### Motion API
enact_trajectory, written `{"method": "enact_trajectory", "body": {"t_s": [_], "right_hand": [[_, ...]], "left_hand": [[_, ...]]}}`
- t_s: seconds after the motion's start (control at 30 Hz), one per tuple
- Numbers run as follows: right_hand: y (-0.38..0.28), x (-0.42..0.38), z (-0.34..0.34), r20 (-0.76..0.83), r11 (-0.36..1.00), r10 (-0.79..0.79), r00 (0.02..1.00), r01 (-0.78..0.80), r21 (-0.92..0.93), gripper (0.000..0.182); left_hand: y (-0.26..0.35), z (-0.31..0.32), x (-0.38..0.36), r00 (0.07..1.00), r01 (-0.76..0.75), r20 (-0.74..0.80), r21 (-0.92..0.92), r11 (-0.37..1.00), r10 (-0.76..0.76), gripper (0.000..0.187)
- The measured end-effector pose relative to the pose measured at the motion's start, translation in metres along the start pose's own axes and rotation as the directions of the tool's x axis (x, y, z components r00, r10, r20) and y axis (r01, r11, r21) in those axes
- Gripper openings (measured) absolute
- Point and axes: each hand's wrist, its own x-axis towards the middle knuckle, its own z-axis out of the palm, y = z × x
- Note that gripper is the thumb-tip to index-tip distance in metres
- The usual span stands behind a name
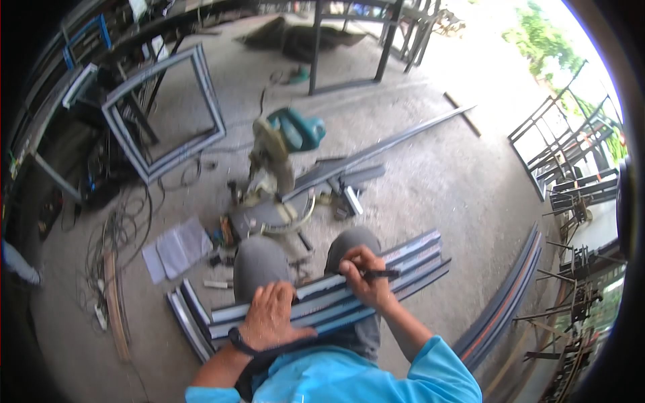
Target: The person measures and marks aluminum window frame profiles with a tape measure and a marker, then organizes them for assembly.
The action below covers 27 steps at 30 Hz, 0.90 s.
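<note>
Several grey metal profiles lie side by side across my lap, slanting up to the right. My left hand rests flat on their left part, fingers stretched and thumb apart. Over the middle of the profiles, my right hand is closed around a black marker. Whether the marker's tip touches the metal is hidden by the fingers. More short profiles lie on the floor at my left knee.
A miter saw stands on the floor ahead, with a long metal bar across it. Papers and tangled cables lie left. A metal frame leans behind them. Long profiles lie at the right.
</note>
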Motion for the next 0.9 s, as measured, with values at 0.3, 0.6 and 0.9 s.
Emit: {"method": "enact_trajectory", "body": {"t_s": [0.3, 0.6, 0.9], "right_hand": [[0.006, -0.059, -0.059, -0.288, 0.766, -0.522, 0.803, 0.293, -0.572, 0.04], [0.035, -0.037, -0.079, -0.34, 0.901, -0.24, 0.909, 0.078, -0.427, 0.043], [-0.012, 0.037, -0.173, -0.532, 0.855, -0.124, 0.838, -0.182, -0.485, 0.033]], "left_hand": [[0.002, -0.018, 0.05, 0.908, -0.069, 0.389, -0.23, 0.971, 0.157, 0.108], [-0.015, 0.032, 0.176, 0.658, 0.315, 0.727, -0.502, 0.806, 0.196, 0.09], [0.001, 0.017, 0.272, 0.417, 0.45, 0.87, -0.448, 0.773, 0.262, 0.087]]}}
